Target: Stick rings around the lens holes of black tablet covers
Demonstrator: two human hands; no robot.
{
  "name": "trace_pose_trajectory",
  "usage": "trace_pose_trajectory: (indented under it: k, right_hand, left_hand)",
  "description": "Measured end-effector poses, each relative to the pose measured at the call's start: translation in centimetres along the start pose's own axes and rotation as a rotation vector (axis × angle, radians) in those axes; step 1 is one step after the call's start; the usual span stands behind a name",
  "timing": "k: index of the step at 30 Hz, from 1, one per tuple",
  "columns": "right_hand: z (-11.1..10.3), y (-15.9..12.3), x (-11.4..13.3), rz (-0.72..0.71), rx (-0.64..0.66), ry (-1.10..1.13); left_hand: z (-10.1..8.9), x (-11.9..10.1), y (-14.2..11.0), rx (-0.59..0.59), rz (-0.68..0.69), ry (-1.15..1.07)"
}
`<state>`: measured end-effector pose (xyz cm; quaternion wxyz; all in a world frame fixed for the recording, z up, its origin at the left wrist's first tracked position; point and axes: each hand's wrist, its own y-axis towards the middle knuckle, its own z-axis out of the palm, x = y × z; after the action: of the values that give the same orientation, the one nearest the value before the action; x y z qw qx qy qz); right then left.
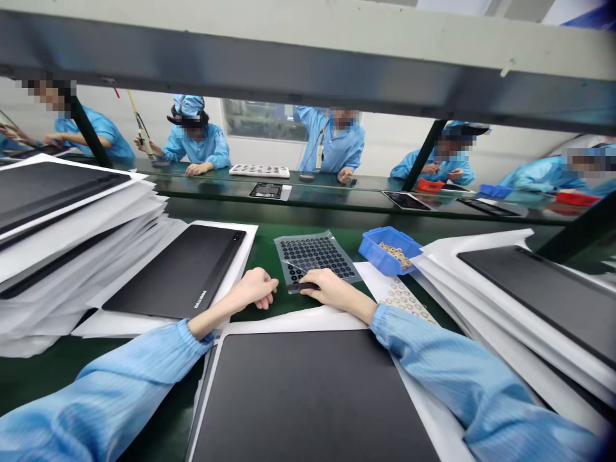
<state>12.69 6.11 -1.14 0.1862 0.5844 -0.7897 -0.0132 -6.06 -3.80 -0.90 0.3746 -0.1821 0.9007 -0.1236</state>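
My left hand [260, 287] is held over the green bench with its fingers curled in. Whatever it may pinch is too small to make out. My right hand [330, 287] is closed on a dark narrow piece [308, 286] at the near edge of a clear sheet of black ring-shaped stickers [315, 253]; its exact kind is unclear. Right in front of me a dark laptop cover panel [308, 398] lies flat on white sheeting. Another dark panel [176, 269], with white lettering, lies beside my left forearm.
A blue tray [370, 247] of small tan rings stands behind my right hand, near a white sheet with rings [404, 298]. Stacked panels and white sheets rise at left [72, 256] and right [543, 289]. A shelf beam [308, 70] crosses overhead. Several co-workers sit opposite.
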Motion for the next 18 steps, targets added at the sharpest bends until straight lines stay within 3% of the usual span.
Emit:
trace_pose_trajectory:
  k: [8, 18]
  right_hand:
    - [0.0, 0.3, -0.1, -0.069, 0.037, -0.043]
    - [0.6, 0.2, -0.2, -0.029, -0.205, 0.037]
  left_hand:
    - [0.6, -0.7, -0.4, 0.039, -0.050, -0.215]
    - [0.8, -2.6, -0.4, 0.142, -0.012, -0.495]
